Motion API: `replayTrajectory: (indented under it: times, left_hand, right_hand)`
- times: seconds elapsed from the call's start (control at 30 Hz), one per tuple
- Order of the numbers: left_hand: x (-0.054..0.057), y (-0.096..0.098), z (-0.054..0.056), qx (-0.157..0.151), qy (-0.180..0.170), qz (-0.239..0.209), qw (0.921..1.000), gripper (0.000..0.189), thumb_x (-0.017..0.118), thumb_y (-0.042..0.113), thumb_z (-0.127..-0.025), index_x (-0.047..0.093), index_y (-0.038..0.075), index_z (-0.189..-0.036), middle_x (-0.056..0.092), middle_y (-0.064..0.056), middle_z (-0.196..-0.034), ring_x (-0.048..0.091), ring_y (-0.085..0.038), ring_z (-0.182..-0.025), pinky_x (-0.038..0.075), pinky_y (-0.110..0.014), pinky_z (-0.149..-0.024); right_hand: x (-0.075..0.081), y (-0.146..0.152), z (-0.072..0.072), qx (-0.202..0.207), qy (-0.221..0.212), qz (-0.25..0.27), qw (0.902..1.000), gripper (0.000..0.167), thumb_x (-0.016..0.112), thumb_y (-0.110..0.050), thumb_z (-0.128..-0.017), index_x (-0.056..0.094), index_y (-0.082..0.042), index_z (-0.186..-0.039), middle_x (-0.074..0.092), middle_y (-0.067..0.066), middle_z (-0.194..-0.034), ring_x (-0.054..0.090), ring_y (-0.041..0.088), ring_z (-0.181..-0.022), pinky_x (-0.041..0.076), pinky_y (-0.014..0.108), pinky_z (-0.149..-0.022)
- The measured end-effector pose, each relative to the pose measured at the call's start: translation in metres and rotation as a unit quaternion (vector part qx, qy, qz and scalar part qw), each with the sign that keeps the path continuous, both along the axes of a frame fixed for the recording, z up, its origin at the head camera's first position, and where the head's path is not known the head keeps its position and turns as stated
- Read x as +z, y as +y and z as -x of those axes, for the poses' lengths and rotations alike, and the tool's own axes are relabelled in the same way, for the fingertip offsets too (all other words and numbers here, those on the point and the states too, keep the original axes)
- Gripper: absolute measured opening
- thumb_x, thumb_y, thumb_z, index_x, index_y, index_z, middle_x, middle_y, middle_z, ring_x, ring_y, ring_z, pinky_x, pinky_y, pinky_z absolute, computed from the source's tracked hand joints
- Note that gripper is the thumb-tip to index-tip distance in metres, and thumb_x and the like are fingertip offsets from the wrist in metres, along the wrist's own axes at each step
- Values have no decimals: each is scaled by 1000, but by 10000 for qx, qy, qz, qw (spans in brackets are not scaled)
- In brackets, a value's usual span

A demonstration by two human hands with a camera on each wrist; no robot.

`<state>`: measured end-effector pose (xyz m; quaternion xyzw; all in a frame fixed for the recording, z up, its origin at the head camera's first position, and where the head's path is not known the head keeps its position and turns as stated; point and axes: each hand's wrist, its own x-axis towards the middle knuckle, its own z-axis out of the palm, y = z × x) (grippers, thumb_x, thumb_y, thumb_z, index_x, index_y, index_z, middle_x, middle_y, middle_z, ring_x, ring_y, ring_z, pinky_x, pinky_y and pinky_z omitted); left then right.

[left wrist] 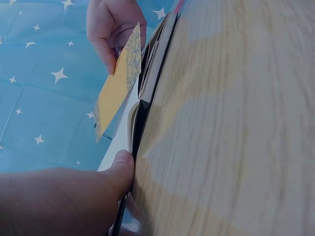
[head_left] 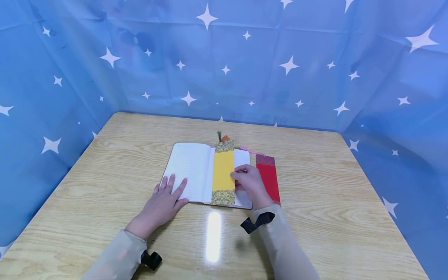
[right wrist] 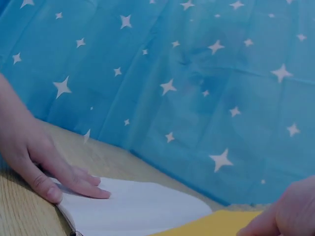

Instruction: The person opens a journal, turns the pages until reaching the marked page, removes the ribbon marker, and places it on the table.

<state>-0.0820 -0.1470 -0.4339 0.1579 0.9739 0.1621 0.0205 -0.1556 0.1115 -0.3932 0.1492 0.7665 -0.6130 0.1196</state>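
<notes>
An open notebook (head_left: 189,167) with white pages lies on the table. My left hand (head_left: 166,204) rests spread on the lower left corner of its left page. Between thumb and fingers, my right hand (head_left: 249,182) pinches the right edge of a yellow bookmark (head_left: 223,167) with patterned ends. In the left wrist view the bookmark (left wrist: 114,93) stands tilted above the page, and the left thumb (left wrist: 120,167) presses the notebook's edge. A dark green and orange tassel (head_left: 224,137) shows at the bookmark's top. Beneath the right wrist lies part of a red bookmark (head_left: 267,175).
The wooden table (head_left: 105,167) extends on both sides of the notebook. A pink cord (head_left: 250,150) runs from the red bookmark's top onto the notebook. Behind and at both sides hangs a blue curtain (head_left: 245,85) with white stars.
</notes>
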Motion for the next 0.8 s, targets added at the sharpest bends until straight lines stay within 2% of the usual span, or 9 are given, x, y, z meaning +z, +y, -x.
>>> replayTrajectory:
  times: [0.3,0.8]
  left_hand:
    - [0,-1,0,-3,-26,67,10000,59,44,40,-97,28,13,-147,14,-29,-148,8,-47,-135,17,-62,-103]
    - [0,1,1,-24,25,130,9999,59,45,40,-97,29,12,-147,15,-30,-148,9,-47,-135,17,-62,-103]
  right_hand:
    - [-3,17,0,-198,-102,382,9990,25,66,-10,-84,57,-2,-105,61,14,-93,61,21,-65,51,29,-58]
    - [-4,56,1,-538,286,644,9961,29,63,-11,-88,55,1,-114,59,3,-82,57,13,-63,49,27,-57]
